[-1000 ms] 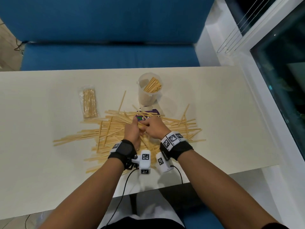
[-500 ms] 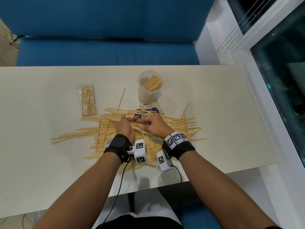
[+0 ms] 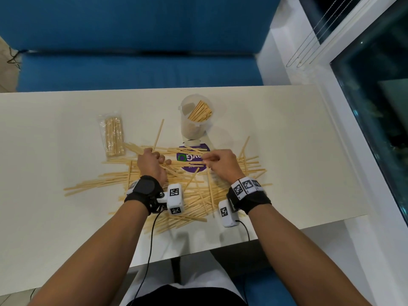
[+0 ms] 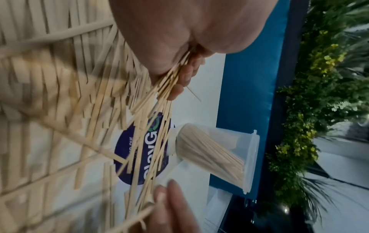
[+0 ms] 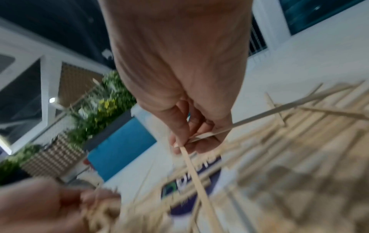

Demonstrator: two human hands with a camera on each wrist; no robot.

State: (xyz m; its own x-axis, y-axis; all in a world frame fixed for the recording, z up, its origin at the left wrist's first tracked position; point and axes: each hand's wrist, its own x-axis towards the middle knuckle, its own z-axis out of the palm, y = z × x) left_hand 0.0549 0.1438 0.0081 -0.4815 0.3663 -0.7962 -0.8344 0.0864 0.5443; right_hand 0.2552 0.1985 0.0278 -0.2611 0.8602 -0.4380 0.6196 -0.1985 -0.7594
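Sticks [image 3: 194, 196] lie strewn across the bench [image 3: 55, 151]: light, stiff and thin, probably slippery and easily snapped. The left hand [image 3: 151, 164] clasps a bundle [image 4: 169, 78] in curled fingers. The right hand [image 3: 223, 165] pinches a stick [image 5: 191, 165] at its end. Mid-length looks the steadier hold.

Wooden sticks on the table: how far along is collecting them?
Done: one batch of thin wooden sticks stands in the clear plastic cup. In hand: the left hand grips a small bundle; the right hand pinches a single flat stick. Left: most of the pile lies scattered on the cream table.
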